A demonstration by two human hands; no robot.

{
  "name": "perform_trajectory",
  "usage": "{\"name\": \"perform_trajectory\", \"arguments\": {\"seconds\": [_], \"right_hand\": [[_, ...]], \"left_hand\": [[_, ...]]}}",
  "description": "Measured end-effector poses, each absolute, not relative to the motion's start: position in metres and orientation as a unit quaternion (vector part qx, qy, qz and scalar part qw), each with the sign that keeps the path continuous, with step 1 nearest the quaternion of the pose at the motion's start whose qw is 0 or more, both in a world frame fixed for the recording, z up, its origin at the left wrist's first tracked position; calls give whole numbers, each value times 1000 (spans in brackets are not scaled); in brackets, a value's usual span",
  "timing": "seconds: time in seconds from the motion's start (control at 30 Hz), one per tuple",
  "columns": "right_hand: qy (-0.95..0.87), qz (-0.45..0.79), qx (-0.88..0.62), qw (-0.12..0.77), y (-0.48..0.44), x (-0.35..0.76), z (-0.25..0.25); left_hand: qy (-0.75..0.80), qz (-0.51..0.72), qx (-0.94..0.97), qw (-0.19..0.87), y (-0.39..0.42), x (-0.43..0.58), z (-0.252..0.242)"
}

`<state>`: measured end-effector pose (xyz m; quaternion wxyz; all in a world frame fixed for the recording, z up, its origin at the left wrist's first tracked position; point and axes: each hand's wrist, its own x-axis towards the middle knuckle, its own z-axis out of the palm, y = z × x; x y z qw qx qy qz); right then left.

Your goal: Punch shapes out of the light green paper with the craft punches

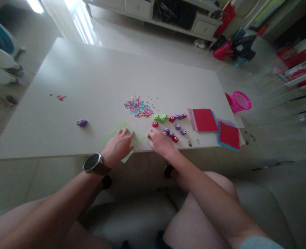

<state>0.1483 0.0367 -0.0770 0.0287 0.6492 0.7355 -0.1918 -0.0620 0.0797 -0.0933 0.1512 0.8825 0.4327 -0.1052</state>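
Observation:
My left hand (119, 143) lies with its fingers spread on a pale green sheet of paper (116, 130) near the table's front edge. A row of small marks runs along the sheet's borders, and one corner hangs over the edge. Just to the right, my right hand (159, 140) is closed, its fingers curled on a small green craft punch (149, 138) that is mostly hidden. Beyond that hand stands a red craft punch (155, 124). More punches surround it: green ones (163, 119), purple ones (171, 134) and another red one (175, 139).
A pile of coloured paper confetti (139, 106) lies mid-table. One purple punch (82, 122) and some red bits (61, 98) are at the left. Two stacks of coloured paper, one red-topped (206, 120) and another (229, 135), lie right. A pink basket (241, 101) stands beyond the table (103, 76).

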Motion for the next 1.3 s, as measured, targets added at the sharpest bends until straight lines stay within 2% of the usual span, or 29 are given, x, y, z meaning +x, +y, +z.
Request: {"name": "perform_trajectory", "arguments": {"seconds": [0.3, 0.57, 0.77, 1.3], "right_hand": [[685, -180, 706, 8, 51, 170, -83], [708, -146, 690, -18, 44, 153, -71], [728, -206, 653, 20, 38, 145, -71], [751, -194, 631, 30, 35, 140, -76]], "left_hand": [[448, -115, 871, 163, 78, -58, -88], [445, -111, 874, 163, 79, -58, -85], [442, -109, 874, 171, 79, -59, -87], [450, -116, 871, 159, 77, -56, -83]]}}
